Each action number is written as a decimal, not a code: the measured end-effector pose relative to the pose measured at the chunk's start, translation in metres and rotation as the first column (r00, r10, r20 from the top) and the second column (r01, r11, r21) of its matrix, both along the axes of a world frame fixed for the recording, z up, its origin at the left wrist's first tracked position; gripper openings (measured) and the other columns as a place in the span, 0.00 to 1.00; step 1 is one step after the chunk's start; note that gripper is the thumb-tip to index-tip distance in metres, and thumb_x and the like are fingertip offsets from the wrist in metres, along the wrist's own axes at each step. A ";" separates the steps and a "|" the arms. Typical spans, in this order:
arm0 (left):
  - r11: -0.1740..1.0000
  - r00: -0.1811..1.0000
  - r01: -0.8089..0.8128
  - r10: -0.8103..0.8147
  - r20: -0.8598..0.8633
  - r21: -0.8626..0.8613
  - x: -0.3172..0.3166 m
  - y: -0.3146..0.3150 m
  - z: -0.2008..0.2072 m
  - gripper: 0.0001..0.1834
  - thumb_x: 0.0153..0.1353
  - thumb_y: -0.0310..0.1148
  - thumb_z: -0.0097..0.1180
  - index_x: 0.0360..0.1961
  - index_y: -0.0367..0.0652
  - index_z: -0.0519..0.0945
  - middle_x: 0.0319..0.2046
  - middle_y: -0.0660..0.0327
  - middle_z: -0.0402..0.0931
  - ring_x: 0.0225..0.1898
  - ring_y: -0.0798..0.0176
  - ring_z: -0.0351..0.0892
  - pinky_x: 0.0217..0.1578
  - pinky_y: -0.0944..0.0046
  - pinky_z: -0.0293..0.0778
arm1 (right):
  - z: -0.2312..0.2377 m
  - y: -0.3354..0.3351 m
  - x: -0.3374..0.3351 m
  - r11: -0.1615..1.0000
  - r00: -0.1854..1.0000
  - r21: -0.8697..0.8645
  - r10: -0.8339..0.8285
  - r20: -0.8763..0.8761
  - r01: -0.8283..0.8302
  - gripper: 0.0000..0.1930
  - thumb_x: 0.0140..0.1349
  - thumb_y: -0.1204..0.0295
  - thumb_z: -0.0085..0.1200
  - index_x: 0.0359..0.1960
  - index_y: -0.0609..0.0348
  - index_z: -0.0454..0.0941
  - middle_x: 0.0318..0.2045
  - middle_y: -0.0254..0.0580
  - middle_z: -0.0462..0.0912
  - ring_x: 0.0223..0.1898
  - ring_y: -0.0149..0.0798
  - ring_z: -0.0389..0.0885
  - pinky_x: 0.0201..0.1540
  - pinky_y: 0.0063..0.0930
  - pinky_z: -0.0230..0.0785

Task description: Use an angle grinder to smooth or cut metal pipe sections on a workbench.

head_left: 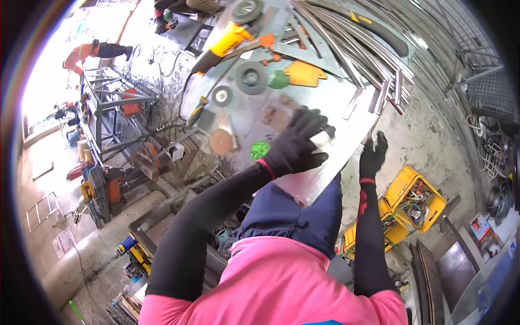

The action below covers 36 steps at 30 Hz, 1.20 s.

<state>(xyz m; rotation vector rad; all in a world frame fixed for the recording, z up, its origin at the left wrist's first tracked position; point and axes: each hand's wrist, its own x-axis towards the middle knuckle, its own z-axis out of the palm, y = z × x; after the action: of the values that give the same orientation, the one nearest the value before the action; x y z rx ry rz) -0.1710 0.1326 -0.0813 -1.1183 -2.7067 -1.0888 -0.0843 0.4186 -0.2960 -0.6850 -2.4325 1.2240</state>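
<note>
My left hand [299, 143], in a black glove with a red cuff, is over a shiny metal sheet [309, 181]. Its fingers close around a small white block or pad [320, 139], blurred, whose exact kind I cannot make out. The sheet slants across the worktable's near edge, above my thighs. To the right, past the sheet's edge, my gloved right hand [374, 154] is raised with fingers apart and nothing visible in it. A bright green round piece [260, 150] and a brownish disc [220, 141] lie left of my left hand.
On the table are an orange angle grinder [230, 39], grinding discs [251, 77], a yellow plate-like piece [305, 74] and long metal bars [341, 38]. An open yellow toolbox [414, 197] stands on the floor at right. Metal frames [103, 103] and another person [84, 54] are at left.
</note>
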 end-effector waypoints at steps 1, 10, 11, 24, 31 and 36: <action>0.997 0.997 0.074 -0.074 -0.002 0.018 0.001 -0.006 -0.006 0.39 0.51 0.42 0.80 0.64 0.43 0.82 0.65 0.49 0.80 0.73 0.39 0.76 0.77 0.33 0.67 | 0.037 -0.008 0.011 0.999 1.000 0.035 -0.001 -0.011 0.002 0.22 0.75 0.79 0.62 0.69 0.67 0.80 0.67 0.58 0.83 0.71 0.56 0.81 0.75 0.45 0.72; 0.994 0.995 -0.101 0.101 0.009 0.050 0.036 -0.033 0.045 0.09 0.51 0.33 0.74 0.25 0.37 0.88 0.66 0.50 0.81 0.70 0.43 0.78 0.70 0.41 0.73 | 0.228 -0.058 0.016 0.781 0.787 0.100 0.607 0.113 -0.617 0.22 0.74 0.74 0.62 0.68 0.62 0.78 0.63 0.58 0.85 0.65 0.64 0.84 0.70 0.50 0.78; 0.973 0.971 -0.232 0.230 0.060 0.019 0.051 -0.046 0.024 0.10 0.54 0.32 0.73 0.28 0.35 0.87 0.64 0.51 0.83 0.65 0.43 0.82 0.64 0.44 0.77 | 0.247 -0.070 0.006 0.709 0.709 0.075 0.680 0.187 -0.701 0.24 0.72 0.73 0.64 0.69 0.60 0.78 0.64 0.58 0.84 0.65 0.65 0.85 0.67 0.51 0.80; 0.948 0.950 -0.311 0.313 0.023 -0.064 0.066 -0.037 0.018 0.13 0.60 0.27 0.65 0.47 0.37 0.85 0.52 0.48 0.82 0.54 0.42 0.84 0.54 0.45 0.82 | 0.233 -0.112 -0.015 0.536 0.589 0.250 0.691 0.419 -0.806 0.29 0.57 0.64 0.76 0.61 0.52 0.82 0.54 0.50 0.82 0.48 0.59 0.89 0.51 0.52 0.85; 0.962 0.979 0.141 -0.101 0.175 -0.235 0.032 -0.073 0.014 0.22 0.60 0.31 0.67 0.56 0.39 0.85 0.62 0.43 0.83 0.57 0.40 0.87 0.57 0.44 0.83 | 0.238 -0.157 0.017 0.745 0.783 0.260 0.533 0.321 -0.614 0.32 0.56 0.52 0.81 0.58 0.49 0.83 0.48 0.47 0.84 0.43 0.55 0.91 0.45 0.51 0.85; 0.785 0.888 0.447 -0.447 0.108 -0.430 0.015 -0.108 0.027 0.20 0.62 0.32 0.66 0.56 0.44 0.87 0.68 0.49 0.82 0.63 0.47 0.85 0.61 0.52 0.80 | 0.217 -0.203 0.049 0.797 0.862 0.339 0.419 0.286 -0.500 0.32 0.57 0.42 0.80 0.50 0.50 0.82 0.41 0.45 0.83 0.36 0.53 0.91 0.38 0.55 0.84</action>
<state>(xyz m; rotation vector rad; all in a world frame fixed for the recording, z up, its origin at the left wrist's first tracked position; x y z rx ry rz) -0.1564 0.0248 -0.0545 -1.9059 -2.8436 -0.4696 -0.0353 0.2156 -0.0787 -0.0832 -3.0101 0.7671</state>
